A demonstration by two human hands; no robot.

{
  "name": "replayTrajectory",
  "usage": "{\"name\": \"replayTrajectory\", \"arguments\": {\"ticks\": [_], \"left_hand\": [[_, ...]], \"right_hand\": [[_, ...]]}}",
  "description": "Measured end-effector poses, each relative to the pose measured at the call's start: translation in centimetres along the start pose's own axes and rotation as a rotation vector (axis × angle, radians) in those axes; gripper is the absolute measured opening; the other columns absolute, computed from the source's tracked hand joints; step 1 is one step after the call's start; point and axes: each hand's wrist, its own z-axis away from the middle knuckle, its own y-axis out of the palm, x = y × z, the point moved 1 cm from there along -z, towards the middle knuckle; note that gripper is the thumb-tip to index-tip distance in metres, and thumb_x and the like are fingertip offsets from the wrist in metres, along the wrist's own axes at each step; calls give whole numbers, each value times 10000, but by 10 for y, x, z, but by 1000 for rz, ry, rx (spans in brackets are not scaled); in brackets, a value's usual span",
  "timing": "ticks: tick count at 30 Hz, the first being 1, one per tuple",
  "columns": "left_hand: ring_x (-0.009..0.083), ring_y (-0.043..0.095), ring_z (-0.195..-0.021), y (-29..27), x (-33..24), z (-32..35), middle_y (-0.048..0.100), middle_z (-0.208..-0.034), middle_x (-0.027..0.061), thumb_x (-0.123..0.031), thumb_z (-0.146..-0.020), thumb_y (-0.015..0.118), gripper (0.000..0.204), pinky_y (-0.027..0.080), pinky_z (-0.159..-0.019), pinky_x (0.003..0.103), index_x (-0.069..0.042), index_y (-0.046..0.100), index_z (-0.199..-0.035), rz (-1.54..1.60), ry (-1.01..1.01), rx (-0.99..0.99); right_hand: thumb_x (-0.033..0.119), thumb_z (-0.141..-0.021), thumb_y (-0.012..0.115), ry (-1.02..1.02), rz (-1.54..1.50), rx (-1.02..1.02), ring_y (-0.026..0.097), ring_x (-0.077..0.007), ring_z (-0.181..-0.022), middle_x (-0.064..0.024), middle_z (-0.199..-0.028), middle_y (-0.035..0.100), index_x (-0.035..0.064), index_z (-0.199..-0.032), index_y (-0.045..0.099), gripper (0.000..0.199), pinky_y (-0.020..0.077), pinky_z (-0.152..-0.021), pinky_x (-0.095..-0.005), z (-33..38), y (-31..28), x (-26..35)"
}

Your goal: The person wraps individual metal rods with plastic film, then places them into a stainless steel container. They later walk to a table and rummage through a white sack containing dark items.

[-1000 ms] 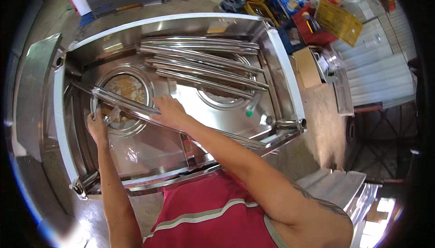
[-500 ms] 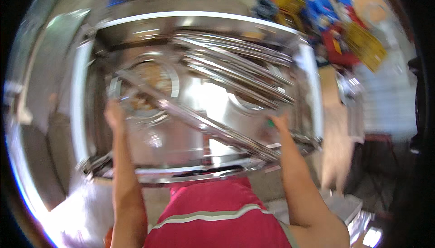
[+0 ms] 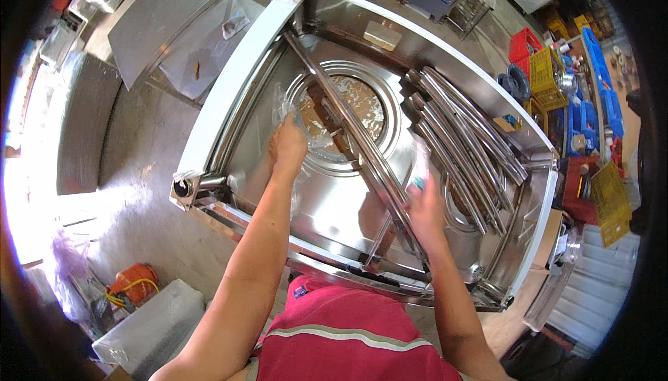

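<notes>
A shiny stainless-steel frame with a sunken panel lies in front of me. My left hand is closed on crumpled clear plastic film, beside the left round opening. Past that opening runs a long steel tube, slanting from the far left corner to the near edge. My right hand is closed, just right of this tube's lower part. It grips a small thing with a green part; a whitish, blurred piece sticks up from it, and its kind cannot be made out.
Several loose steel tubes lie in the frame's right half, partly over a second round opening. White film covers the frame's left rim. Crates stand at the far right. An orange gas cylinder stands at the lower left.
The view has turned, so the frame now appears tilted. My left hand has come from the frame's left side to the round opening's edge with film in it. My right hand stays near the slanting tube.
</notes>
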Motion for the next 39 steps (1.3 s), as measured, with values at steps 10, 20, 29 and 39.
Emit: {"name": "replayTrajectory", "arguments": {"ticks": [10, 20, 29, 39], "left_hand": [[453, 620, -1208, 11, 5, 9, 625, -1340, 250, -203, -960, 477, 457, 483, -1009, 562, -77, 565, -1390, -29, -7, 130], [426, 645, -1177, 8, -1, 3, 680, -1286, 213, -224, -990, 481, 429, 487, -1026, 523, -74, 614, -1369, 98, 79, 84], [399, 642, -1161, 47, -38, -24, 683, -1242, 190, -319, -931, 667, 407, 495, -997, 477, -132, 692, -1292, 400, 329, 126], [387, 662, -1085, 63, -32, -12, 675, -1194, 166, -335, -871, 744, 457, 521, -918, 484, -156, 684, -1287, 391, 358, 4]], "right_hand": [[124, -966, 595, -301, 819, 191, 719, -453, -745, -268, -774, 700, 1, -1032, 579, 140, 572, -663, -554, -126, 138, 88], [155, -957, 614, -96, 931, 244, 721, -437, -730, -246, -818, 722, 17, -1135, 635, 226, 574, -661, -545, -53, 84, 79], [242, -1019, 591, 241, 659, -175, 638, -491, -1085, -283, -1240, 651, 62, -1432, 463, 468, 481, -938, -568, 6, -27, -53], [269, -985, 639, 127, 747, -91, 528, -493, -1252, -302, -1333, 573, -20, -1404, 502, 528, 410, -1069, -553, 9, -22, -119]]}}
